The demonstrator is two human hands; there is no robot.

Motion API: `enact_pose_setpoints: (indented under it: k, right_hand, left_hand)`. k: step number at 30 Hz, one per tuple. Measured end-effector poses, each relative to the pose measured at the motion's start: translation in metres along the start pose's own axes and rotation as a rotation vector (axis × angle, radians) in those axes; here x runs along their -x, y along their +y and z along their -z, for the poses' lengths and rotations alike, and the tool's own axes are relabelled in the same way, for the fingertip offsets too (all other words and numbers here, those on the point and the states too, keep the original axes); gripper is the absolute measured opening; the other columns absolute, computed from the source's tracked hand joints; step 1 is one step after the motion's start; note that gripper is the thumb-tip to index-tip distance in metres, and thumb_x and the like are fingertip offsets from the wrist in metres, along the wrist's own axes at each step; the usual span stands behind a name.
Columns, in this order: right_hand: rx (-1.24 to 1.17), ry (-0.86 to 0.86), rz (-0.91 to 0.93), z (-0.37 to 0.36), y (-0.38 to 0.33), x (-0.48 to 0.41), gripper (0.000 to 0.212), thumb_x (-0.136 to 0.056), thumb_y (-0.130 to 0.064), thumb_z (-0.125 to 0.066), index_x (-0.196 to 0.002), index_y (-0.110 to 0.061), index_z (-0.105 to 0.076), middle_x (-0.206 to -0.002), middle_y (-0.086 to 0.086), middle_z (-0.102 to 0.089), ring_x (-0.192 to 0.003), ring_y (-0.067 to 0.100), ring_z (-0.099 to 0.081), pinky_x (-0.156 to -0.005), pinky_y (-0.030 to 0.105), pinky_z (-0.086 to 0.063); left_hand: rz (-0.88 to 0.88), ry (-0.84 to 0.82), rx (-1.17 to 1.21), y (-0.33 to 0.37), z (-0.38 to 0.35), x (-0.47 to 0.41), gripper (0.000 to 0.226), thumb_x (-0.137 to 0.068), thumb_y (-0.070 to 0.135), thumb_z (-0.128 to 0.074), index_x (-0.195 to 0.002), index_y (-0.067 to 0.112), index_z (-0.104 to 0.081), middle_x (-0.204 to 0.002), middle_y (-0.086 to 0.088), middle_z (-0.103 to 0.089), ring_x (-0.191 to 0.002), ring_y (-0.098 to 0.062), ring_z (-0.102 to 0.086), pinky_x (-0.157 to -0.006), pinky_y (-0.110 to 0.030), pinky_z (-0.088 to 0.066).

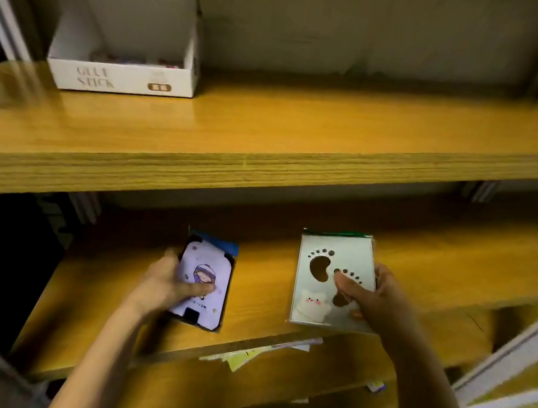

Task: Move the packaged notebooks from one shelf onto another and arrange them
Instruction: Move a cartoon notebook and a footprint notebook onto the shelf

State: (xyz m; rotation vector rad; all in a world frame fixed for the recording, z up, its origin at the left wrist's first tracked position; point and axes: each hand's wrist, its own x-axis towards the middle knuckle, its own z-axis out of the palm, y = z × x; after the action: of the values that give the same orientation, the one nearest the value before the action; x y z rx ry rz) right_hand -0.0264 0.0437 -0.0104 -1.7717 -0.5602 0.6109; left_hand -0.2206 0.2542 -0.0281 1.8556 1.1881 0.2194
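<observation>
Two packaged notebooks are held over the lower shelf (425, 260): the purple notebook (203, 284) is gripped by the left hand (168, 281), thumb across its cover, and the pale green notebook (326, 281) is pinched by the right hand (368, 295). A glue stick box (121, 77) sits well above that shelf, on the upper shelf (304, 139).

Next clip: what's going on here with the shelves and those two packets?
A person holds a packaged notebook in each hand in front of the lower shelf. The left hand grips the purple notebook, the right hand the pale one with footprints. The upper shelf holds only a glue stick box at its left.
</observation>
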Motion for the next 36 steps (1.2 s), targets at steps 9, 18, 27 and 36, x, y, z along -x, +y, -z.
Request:
enact_pose_setpoints:
  k: [9,18,27,36]
  right_hand:
    - [-0.290,0.312,-0.105,0.065,0.028,0.068,0.029,-0.085,-0.017,-0.064,-0.111,-0.017,-0.051,-0.091,0.003,-0.071,-0.074,0.016,-0.070,-0.058,0.029,-0.055]
    - [-0.421,0.579,-0.111,0.176,0.059,0.110,0.034,-0.083,-0.010,-0.067,-0.114,-0.010,-0.052,-0.089,0.009,-0.073,-0.060,0.013,-0.071,-0.048,0.025,-0.056]
    - [-0.413,0.705,-0.112,0.341,0.092,0.136,0.037,-0.086,-0.006,-0.062,-0.120,-0.004,-0.049,-0.083,0.008,-0.069,-0.050,0.007,-0.068,-0.039,0.019,-0.049]
    - [-0.329,0.744,-0.102,0.495,0.113,0.132,0.044,-0.083,-0.010,-0.065,-0.124,-0.005,-0.050,-0.089,0.007,-0.071,-0.063,0.015,-0.070,-0.048,0.023,-0.056]
  left_hand:
    - [-0.320,-0.250,0.469,0.066,-0.066,0.034,0.024,-0.082,0.017,-0.064,-0.089,0.030,-0.044,-0.094,-0.001,-0.065,-0.080,-0.017,-0.067,-0.063,-0.031,-0.056]
    - [-0.444,-0.440,0.406,0.149,-0.177,0.064,0.021,-0.083,0.023,-0.061,-0.094,0.027,-0.044,-0.093,0.004,-0.063,-0.081,-0.012,-0.063,-0.060,-0.025,-0.050]
    - [-0.481,-0.566,0.441,0.248,-0.336,0.113,0.018,-0.084,0.024,-0.062,-0.093,0.028,-0.047,-0.099,-0.002,-0.066,-0.087,-0.018,-0.066,-0.062,-0.031,-0.054]
    - [-0.468,-0.621,0.509,0.341,-0.467,0.149,0.038,-0.082,0.024,-0.065,-0.115,0.020,-0.045,-0.102,-0.001,-0.065,-0.089,-0.018,-0.066,-0.061,-0.028,-0.054]
